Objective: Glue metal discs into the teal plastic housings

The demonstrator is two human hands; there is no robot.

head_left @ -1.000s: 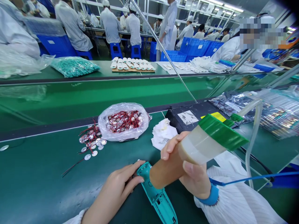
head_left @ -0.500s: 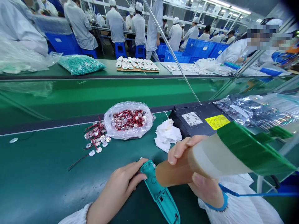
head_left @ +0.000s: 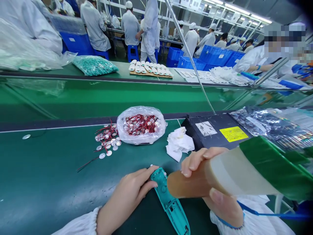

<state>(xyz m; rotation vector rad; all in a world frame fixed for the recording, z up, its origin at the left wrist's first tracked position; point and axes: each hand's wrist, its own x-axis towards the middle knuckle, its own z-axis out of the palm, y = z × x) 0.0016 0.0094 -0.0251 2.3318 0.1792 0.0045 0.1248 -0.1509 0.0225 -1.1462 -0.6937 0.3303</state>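
Teal plastic forms the open casing (head_left: pixel 172 209) in the head view, lying on the near part of the dark green table (head_left: pixel 61 182), aslant with its far end to the left. The left hand (head_left: pixel 130 189) comes from the near left, its thumb and index finger closed on the casing's far end. The right hand (head_left: pixel 226 205) has its fingers wrapped around a tube (head_left: pixel 232 174), brown toward its left end and bound in green tape on the right. The brown end covers part of the casing's right edge; whether they touch, I cannot tell.

Farther off, a clear bag (head_left: pixel 144 141) is filled with metal discs on red wires, and loose discs (head_left: pixel 107 142) lie just left of it. To its right are crumpled white paper (head_left: pixel 179 143) and a black box (head_left: pixel 212 133) bearing a yellow label (head_left: pixel 234 133). Beyond a green panel (head_left: pixel 122 94), white parts (head_left: pixel 149 68) sit in rows.
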